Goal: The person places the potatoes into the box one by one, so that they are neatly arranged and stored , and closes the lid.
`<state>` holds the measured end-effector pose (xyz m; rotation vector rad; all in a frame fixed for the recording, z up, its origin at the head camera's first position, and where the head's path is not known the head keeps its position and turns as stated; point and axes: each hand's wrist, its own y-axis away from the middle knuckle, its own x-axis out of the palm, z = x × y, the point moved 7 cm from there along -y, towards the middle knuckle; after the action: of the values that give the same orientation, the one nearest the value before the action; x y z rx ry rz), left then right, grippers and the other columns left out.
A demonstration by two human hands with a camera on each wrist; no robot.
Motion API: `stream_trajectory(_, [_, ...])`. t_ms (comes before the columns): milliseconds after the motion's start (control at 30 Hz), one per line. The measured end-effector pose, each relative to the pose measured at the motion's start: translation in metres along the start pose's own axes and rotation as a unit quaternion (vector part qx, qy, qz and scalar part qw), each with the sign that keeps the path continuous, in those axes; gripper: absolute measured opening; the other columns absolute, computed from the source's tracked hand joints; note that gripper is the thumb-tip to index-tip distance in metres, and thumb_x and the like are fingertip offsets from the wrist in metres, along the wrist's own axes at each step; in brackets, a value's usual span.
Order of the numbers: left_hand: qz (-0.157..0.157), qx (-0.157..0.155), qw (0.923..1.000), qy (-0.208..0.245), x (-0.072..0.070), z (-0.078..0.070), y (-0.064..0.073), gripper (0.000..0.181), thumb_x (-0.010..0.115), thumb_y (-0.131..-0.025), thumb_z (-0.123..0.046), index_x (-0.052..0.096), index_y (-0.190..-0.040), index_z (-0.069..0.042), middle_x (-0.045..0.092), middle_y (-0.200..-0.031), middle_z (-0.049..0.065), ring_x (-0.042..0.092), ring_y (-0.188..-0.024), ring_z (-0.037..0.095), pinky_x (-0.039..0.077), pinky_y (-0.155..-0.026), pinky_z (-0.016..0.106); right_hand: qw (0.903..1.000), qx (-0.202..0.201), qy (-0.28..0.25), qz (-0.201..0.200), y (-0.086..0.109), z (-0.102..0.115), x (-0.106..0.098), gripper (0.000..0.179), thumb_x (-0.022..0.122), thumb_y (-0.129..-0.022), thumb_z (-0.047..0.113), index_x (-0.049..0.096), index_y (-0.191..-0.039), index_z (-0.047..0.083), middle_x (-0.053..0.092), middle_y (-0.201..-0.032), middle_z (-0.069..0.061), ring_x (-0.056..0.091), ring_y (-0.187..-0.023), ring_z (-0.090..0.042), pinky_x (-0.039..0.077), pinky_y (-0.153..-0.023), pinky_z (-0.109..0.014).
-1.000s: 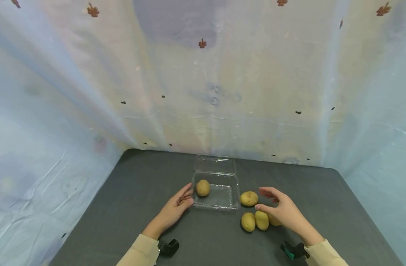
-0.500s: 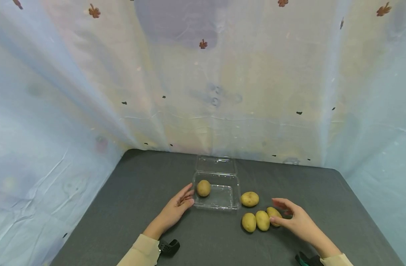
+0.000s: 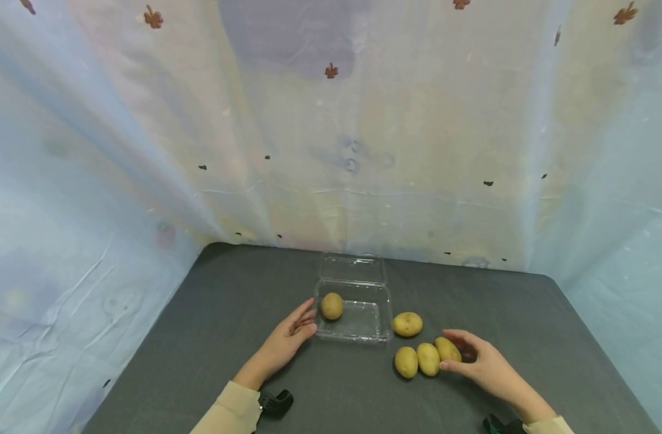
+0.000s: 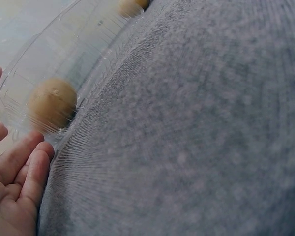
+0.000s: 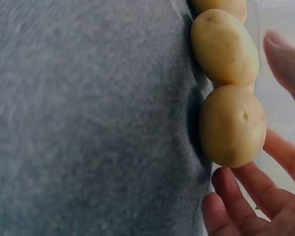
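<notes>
A clear plastic clamshell container stands with its lid folded back. One potato sits in its left part. My left hand rests at the container's left side, fingers extended; in the left wrist view the fingertips are beside the clear wall. To the right, my right hand is spread around the rightmost potato of a row of three. In the right wrist view, fingers reach behind that potato while the thumb stands off from it.
Left of that potato lie the middle potato and the left potato of the row. Another potato lies against the container's right side. A dark grey table meets a patterned plastic curtain at its back edge.
My right hand has moved right and slightly down from above the row to the rightmost potato, uncovering it, then settled lower around it. The left hand and container stay put.
</notes>
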<state>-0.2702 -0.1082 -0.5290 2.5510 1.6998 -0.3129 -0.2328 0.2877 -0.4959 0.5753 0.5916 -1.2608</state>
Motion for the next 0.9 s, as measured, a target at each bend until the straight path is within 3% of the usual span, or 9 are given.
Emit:
stream_trajectory(267, [-0.001, -0.001, 1.0, 0.005, 0.0006, -0.0005, -0.0004, 0.064, 0.054, -0.1, -0.033, 0.023, -0.155, -0.025, 0.037, -0.151, 0.011, 0.04, -0.134, 0.027, 0.034, -0.108, 0.046, 0.9983, -0.023, -0.019, 0.049, 0.0017, -0.0034, 0.0015, 0.066, 0.075, -0.085, 0.037, 0.049, -0.141, 0.011, 0.055, -0.13, -0.007, 0.055, -0.099, -0.013, 0.049, -0.072, -0.027])
stream_trajectory(467, [0.0, -0.003, 1.0, 0.002, -0.0005, -0.0004, 0.0008, 0.065, 0.054, -0.1, -0.037, 0.023, -0.155, -0.026, 0.037, -0.151, 0.009, 0.04, -0.135, 0.025, 0.034, -0.108, 0.044, 0.9938, -0.038, -0.054, 0.09, 0.0005, -0.0008, 0.0019, 0.064, 0.072, -0.089, 0.028, 0.045, -0.143, 0.006, 0.053, -0.13, -0.014, 0.057, -0.097, -0.018, 0.051, -0.069, -0.029])
stream_trajectory(900, [0.001, -0.008, 1.0, -0.003, -0.0001, 0.0007, 0.0006, 0.065, 0.054, -0.099, -0.04, 0.022, -0.155, -0.027, 0.037, -0.151, 0.008, 0.04, -0.134, 0.024, 0.035, -0.108, 0.043, 0.9906, -0.034, -0.062, 0.116, -0.0046, -0.0023, 0.0014, 0.064, 0.071, -0.09, 0.027, 0.043, -0.144, 0.006, 0.052, -0.13, -0.014, 0.056, -0.09, -0.018, 0.051, -0.065, -0.03])
